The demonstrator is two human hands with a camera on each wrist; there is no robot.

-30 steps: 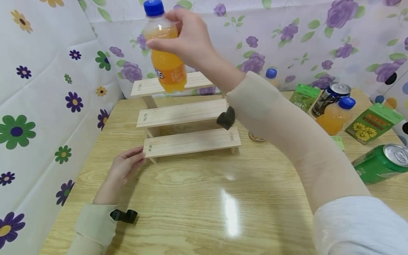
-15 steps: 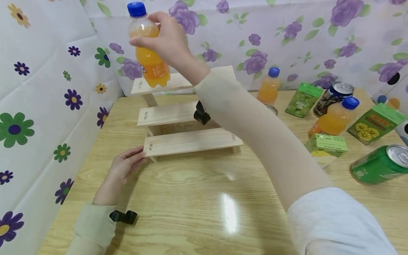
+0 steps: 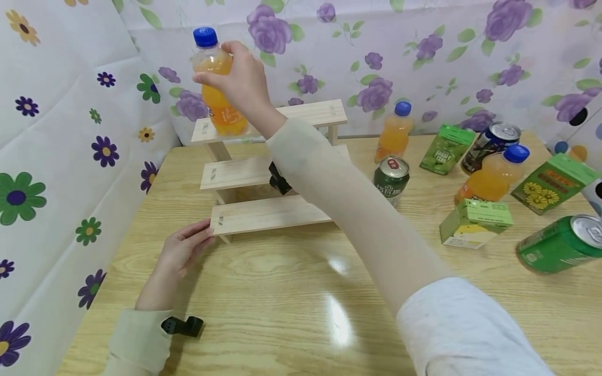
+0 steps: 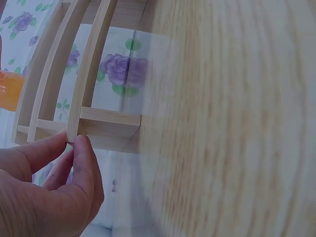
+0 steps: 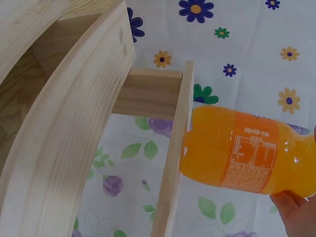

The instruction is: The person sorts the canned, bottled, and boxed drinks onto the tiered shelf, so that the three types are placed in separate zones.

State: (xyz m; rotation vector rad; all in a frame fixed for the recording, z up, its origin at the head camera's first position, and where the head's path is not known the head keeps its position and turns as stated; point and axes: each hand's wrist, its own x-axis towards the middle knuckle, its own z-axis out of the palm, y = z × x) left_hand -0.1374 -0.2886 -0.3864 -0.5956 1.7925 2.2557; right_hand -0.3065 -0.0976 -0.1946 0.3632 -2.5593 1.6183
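Note:
A three-tier wooden display rack point(image 3: 256, 215) stands on the table; its boards run up the left of the left wrist view. My left hand point(image 3: 183, 250) pinches the left end of its lowest board between thumb and fingers. Thumb and fingertips of the left hand point(image 4: 59, 182) meet at the board's corner in the left wrist view. My right hand point(image 3: 244, 78) grips a blue-capped bottle of orange soda point(image 3: 224, 112) by its upper part. The bottle is nearly upright, its base at the left end of the top board point(image 5: 178, 143). Whether they touch, I cannot tell.
Right of the rack stand a dark green can point(image 3: 392, 180) and another orange soda bottle point(image 3: 394, 137). Further right are a green carton point(image 3: 447, 149), a dark can point(image 3: 491, 141), a third soda bottle point(image 3: 491, 175), a flowered carton point(image 3: 555, 183), a light green carton point(image 3: 475, 224) and a green can point(image 3: 559, 243).
My right hand has carried the soda bottle leftward, then lowered it to the left end of the top board. The left hand stays on the lowest board.

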